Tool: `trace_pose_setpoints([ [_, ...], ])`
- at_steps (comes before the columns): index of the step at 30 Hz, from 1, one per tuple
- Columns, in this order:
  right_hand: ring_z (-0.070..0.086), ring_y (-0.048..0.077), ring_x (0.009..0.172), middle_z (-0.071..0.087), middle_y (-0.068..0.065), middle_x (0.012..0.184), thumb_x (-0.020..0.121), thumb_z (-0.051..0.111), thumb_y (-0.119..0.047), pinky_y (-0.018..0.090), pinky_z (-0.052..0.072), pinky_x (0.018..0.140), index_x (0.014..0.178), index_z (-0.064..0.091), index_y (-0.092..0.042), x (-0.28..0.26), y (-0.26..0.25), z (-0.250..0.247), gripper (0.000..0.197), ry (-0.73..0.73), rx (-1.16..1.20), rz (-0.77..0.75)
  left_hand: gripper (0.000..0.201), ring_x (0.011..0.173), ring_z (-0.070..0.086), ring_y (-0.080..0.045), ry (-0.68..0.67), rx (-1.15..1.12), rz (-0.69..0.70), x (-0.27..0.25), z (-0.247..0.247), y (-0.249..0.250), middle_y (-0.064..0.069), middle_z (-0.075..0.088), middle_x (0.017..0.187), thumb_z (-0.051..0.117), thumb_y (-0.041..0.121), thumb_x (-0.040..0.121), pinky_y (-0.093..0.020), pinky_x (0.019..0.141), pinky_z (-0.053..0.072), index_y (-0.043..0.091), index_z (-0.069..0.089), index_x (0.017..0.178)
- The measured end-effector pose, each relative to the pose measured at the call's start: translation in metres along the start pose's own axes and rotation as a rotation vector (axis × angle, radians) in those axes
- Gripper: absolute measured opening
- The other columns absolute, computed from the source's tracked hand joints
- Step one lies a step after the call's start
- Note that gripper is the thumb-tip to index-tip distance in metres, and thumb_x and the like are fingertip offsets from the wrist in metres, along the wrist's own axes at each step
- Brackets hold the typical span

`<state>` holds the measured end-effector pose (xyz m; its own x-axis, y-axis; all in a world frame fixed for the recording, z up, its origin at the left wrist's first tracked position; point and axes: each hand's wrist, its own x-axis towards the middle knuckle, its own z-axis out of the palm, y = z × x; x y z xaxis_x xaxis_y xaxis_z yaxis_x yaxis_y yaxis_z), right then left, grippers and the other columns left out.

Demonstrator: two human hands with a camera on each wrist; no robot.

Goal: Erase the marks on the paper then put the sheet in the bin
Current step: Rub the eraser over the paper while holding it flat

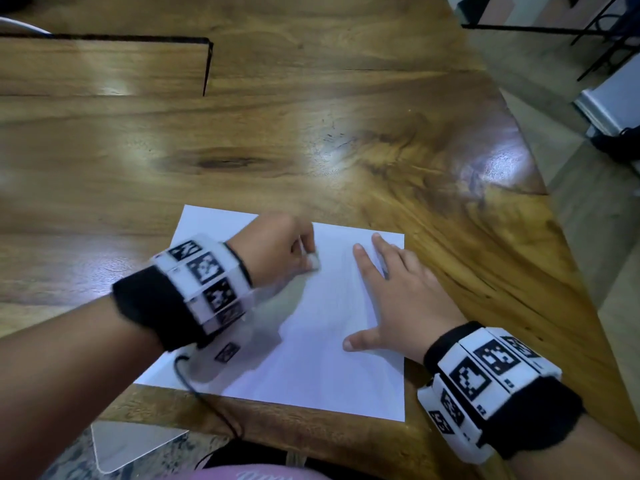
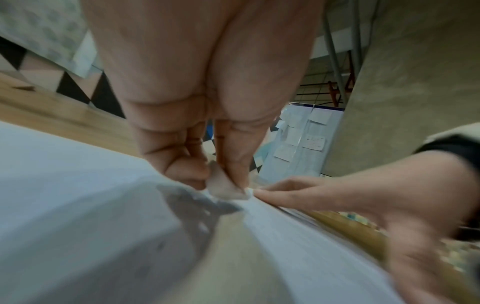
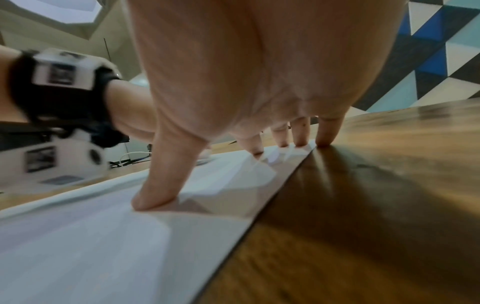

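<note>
A white sheet of paper (image 1: 311, 358) lies flat on the wooden table (image 1: 311, 140) near its front edge. My left hand (image 1: 277, 254) pinches a small white eraser (image 1: 314, 263) and holds its tip against the sheet's upper middle; the left wrist view shows the eraser (image 2: 226, 188) between thumb and fingers, touching the paper (image 2: 78, 205). My right hand (image 1: 398, 296) lies flat with spread fingers on the sheet's right side, pressing it down; its fingertips (image 3: 153, 201) rest on the paper (image 3: 78, 246) by its right edge. No marks can be made out on the blurred sheet.
The table's right edge (image 1: 540, 202) curves close beside the paper. A dark cutout line (image 1: 207, 64) runs across the far left of the table. A pale flat object (image 1: 131, 445) sits below the front edge at bottom left. No bin is visible.
</note>
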<state>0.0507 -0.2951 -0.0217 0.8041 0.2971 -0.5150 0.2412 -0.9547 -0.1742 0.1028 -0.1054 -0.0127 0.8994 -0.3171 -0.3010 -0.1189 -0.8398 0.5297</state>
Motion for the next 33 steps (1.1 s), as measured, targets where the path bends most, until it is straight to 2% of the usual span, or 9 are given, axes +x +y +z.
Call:
trace_pose_setpoints([
  [1, -0.013, 0.022, 0.144, -0.027, -0.001, 0.155, 0.065, 0.062, -0.074, 0.037, 0.005, 0.117, 0.148, -0.019, -0.027, 0.0, -0.002, 0.0, 0.126, -0.005, -0.023, 0.006, 0.014, 0.064, 0.048, -0.017, 0.04, -0.007, -0.019, 0.012, 0.0, 0.005, 0.0, 0.057, 0.069, 0.067, 0.018, 0.076, -0.024, 0.053, 0.033, 0.01, 0.063, 0.086],
  [6, -0.012, 0.026, 0.144, -0.027, 0.005, 0.155, 0.066, 0.06, -0.076, 0.039, 0.004, 0.116, 0.148, -0.021, -0.024, 0.002, -0.005, 0.0, 0.127, -0.014, -0.075, 0.021, 0.008, 0.077, 0.048, -0.021, 0.061, 0.047, 0.077, 0.012, 0.013, 0.018, -0.004, 0.052, 0.082, 0.061, 0.015, 0.079, -0.024, 0.063, 0.03, 0.008, 0.063, 0.084],
  [9, -0.012, 0.026, 0.144, -0.027, 0.005, 0.155, 0.066, 0.061, -0.075, 0.038, 0.004, 0.116, 0.148, -0.02, -0.023, 0.001, -0.005, 0.0, 0.127, -0.022, -0.066, 0.019, 0.006, 0.074, 0.048, -0.02, -0.096, 0.091, 0.222, -0.025, 0.025, 0.012, -0.004, 0.05, 0.08, 0.058, 0.014, 0.08, -0.024, 0.064, 0.031, 0.01, 0.062, 0.079],
  [11, -0.012, 0.026, 0.144, -0.027, 0.006, 0.155, 0.066, 0.062, -0.074, 0.039, 0.004, 0.116, 0.148, -0.02, -0.022, 0.001, -0.006, -0.001, 0.127, -0.024, -0.069, 0.016, 0.007, 0.074, 0.047, -0.017, -0.186, 0.099, 0.227, -0.03, 0.026, 0.009, -0.001, 0.049, 0.08, 0.06, 0.018, 0.081, -0.024, 0.066, 0.033, 0.012, 0.064, 0.081],
  [17, -0.011, 0.027, 0.144, -0.026, 0.006, 0.155, 0.067, 0.06, -0.075, 0.039, 0.005, 0.116, 0.148, -0.021, -0.022, 0.001, -0.005, -0.001, 0.126, -0.024, -0.095, 0.019, 0.007, 0.082, 0.058, -0.033, 0.041, 0.082, 0.107, 0.02, 0.014, 0.011, -0.011, 0.053, 0.091, 0.055, 0.012, 0.082, -0.034, 0.073, 0.049, 0.008, 0.056, 0.089],
  [21, -0.01, 0.027, 0.144, -0.026, 0.005, 0.155, 0.067, 0.06, -0.075, 0.039, 0.006, 0.115, 0.149, -0.019, -0.022, 0.002, -0.005, 0.0, 0.125, -0.022, -0.086, 0.012, 0.012, 0.064, 0.048, -0.018, -0.089, 0.303, 0.228, -0.022, 0.041, 0.006, 0.0, 0.044, 0.072, 0.045, 0.025, 0.087, -0.03, 0.06, 0.039, 0.013, 0.047, 0.084],
  [25, -0.009, 0.026, 0.144, -0.024, 0.005, 0.156, 0.069, 0.059, -0.073, 0.039, 0.005, 0.115, 0.149, -0.018, -0.021, 0.001, -0.007, 0.0, 0.122, -0.026, -0.1, -0.007, 0.018, 0.07, 0.05, -0.023, -0.119, 0.269, 0.359, -0.044, 0.047, 0.001, -0.003, 0.048, 0.073, 0.042, 0.028, 0.083, -0.036, 0.074, 0.046, 0.014, 0.053, 0.08],
  [29, -0.01, 0.026, 0.144, -0.026, 0.005, 0.155, 0.067, 0.061, -0.074, 0.038, 0.004, 0.115, 0.149, -0.02, -0.022, 0.0, -0.008, -0.002, 0.126, -0.042, -0.113, -0.006, 0.014, 0.083, 0.056, -0.031, -0.083, 0.088, 0.165, -0.02, 0.024, 0.008, -0.009, 0.048, 0.091, 0.051, 0.019, 0.086, -0.033, 0.076, 0.044, 0.011, 0.058, 0.095],
  [33, -0.016, 0.025, 0.144, -0.031, 0.007, 0.153, 0.066, 0.06, -0.075, 0.038, -0.002, 0.116, 0.147, -0.023, -0.022, -0.003, -0.007, -0.001, 0.128, -0.059, -0.114, 0.002, 0.017, 0.088, 0.054, -0.027, -0.042, 0.126, 0.163, -0.013, 0.016, 0.002, -0.006, 0.049, 0.097, 0.054, 0.023, 0.086, -0.03, 0.076, 0.041, 0.014, 0.056, 0.1],
])
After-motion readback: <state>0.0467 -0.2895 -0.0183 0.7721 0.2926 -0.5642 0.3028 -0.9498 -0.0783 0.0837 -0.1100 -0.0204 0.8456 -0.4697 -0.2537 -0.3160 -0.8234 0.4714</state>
